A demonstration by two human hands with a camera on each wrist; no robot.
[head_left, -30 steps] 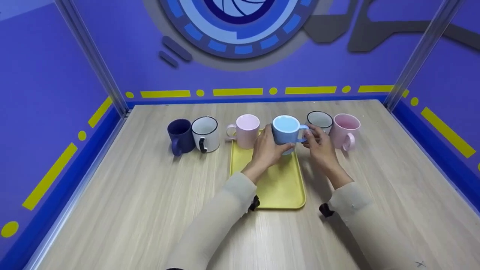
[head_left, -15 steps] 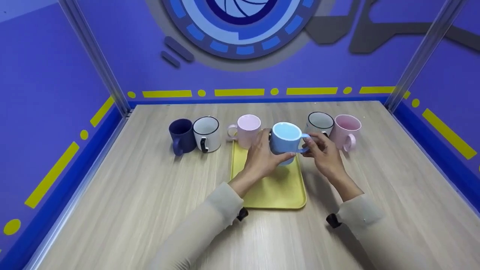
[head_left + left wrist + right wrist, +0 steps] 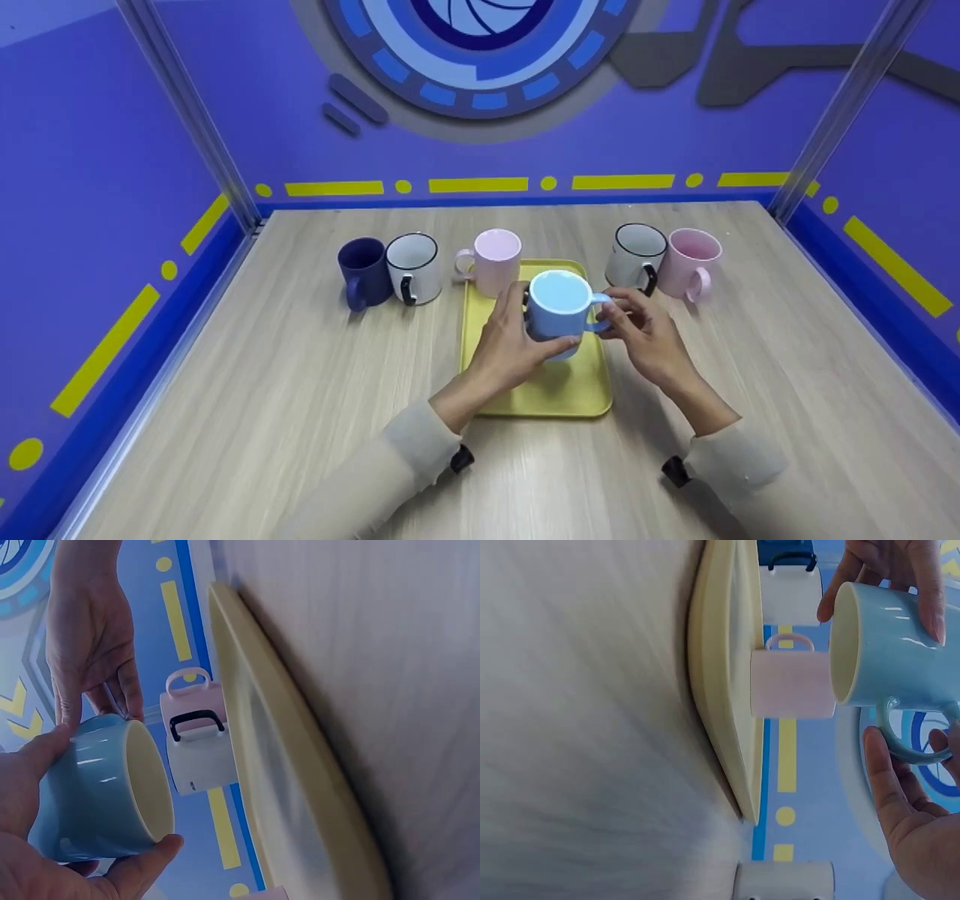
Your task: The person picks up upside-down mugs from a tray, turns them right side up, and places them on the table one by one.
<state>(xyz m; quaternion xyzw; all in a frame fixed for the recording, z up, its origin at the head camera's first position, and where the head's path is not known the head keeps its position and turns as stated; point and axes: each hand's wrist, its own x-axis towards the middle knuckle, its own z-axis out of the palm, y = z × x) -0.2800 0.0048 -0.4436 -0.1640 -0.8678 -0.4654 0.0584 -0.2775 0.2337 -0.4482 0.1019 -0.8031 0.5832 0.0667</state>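
In the head view a light blue mug (image 3: 561, 311) is held upright in the air over the yellow tray (image 3: 551, 394). My left hand (image 3: 504, 341) grips its body from the left, thumb in front. My right hand (image 3: 645, 337) pinches the mug's handle on the right. The left wrist view shows the mug (image 3: 101, 791) apart from the tray (image 3: 300, 765), its pale underside facing the tray. In the right wrist view, fingers curl at the handle (image 3: 911, 754). A light pink mug (image 3: 496, 262) stands at the tray's far left corner.
Behind and left stand a dark blue mug (image 3: 364, 274) and a white mug (image 3: 414, 268) with a black rim. Right of the tray are another black-rimmed white mug (image 3: 634, 255) and a pink mug (image 3: 688, 262). Blue panels (image 3: 480, 157) enclose the wooden table (image 3: 300, 375).
Both hands have brought the light blue mug nearer to me and slightly left, from the tray's far end to over its middle. The other mugs and the tray have stayed put.
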